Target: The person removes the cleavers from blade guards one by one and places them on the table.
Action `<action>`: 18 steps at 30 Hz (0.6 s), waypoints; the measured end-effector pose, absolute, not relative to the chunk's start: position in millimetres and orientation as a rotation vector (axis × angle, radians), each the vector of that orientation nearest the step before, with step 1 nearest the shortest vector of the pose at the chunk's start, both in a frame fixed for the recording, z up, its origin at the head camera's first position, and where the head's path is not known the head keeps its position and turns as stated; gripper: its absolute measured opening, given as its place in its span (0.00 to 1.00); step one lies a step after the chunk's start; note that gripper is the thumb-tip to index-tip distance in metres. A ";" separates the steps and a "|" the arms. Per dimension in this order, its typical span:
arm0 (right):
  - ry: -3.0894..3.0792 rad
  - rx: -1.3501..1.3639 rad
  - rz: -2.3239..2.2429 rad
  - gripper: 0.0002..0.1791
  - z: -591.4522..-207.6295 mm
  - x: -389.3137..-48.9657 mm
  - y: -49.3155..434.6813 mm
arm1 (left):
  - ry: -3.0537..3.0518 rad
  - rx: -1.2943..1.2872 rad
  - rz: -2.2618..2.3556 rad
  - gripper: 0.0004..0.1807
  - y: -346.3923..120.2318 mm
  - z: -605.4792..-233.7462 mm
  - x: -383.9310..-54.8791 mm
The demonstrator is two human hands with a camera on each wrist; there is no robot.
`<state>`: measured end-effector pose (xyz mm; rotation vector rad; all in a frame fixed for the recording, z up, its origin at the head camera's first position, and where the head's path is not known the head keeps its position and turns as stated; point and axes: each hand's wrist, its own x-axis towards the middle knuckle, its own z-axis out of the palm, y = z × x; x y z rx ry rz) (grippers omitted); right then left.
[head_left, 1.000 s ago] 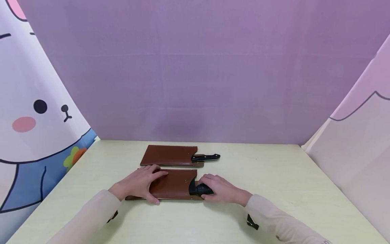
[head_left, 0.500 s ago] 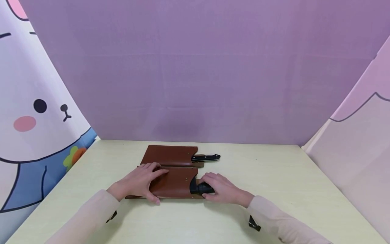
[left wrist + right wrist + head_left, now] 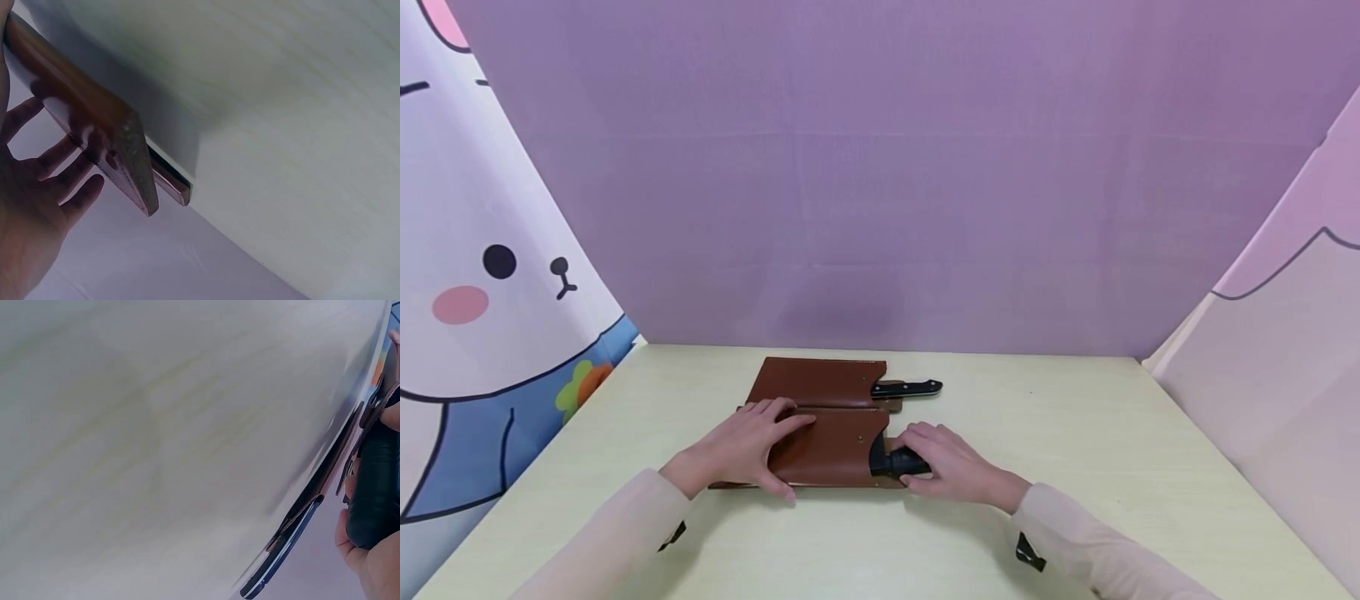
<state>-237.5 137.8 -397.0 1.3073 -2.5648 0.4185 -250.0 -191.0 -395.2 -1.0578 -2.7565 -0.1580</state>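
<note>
A brown leather knife sheath [image 3: 835, 450] lies crosswise before me, a knife with a thick black handle [image 3: 907, 461] pushed into its right end. My left hand [image 3: 741, 446] grips the sheath's left part across its width, thumb at the near edge and fingers at the far edge. At the other end my right hand [image 3: 958, 468] holds the black handle, fingers curled round it. The left wrist view shows the sheath [image 3: 94, 100] over a shadow on the tabletop. The blade is hidden inside the leather.
Just behind lies a second brown sheath [image 3: 820, 382] holding a knife with a slim black riveted handle [image 3: 910, 388]. The pale wooden table [image 3: 1075, 433] meets a purple cloth backdrop [image 3: 880, 208]. Printed cartoon cloths [image 3: 497, 350] hang at the sides.
The near sheath and its knife have shifted slightly up and right in the head view, narrowing the gap to the far sheath. Both hands keep their hold.
</note>
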 end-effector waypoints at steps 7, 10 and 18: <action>-2.569 1.294 0.427 0.16 -396.8 -236.4 138.8 | -2.800 -1.024 -0.133 0.59 -189.9 -393.7 -247.5; -2.562 1.294 0.428 0.16 -397.1 -236.1 139.0 | -2.810 -1.020 -0.133 0.59 -189.4 -392.6 -246.7; -2.563 1.287 0.437 0.16 -398.1 -235.5 140.4 | -2.771 -1.021 -0.134 0.60 -189.1 -393.2 -245.6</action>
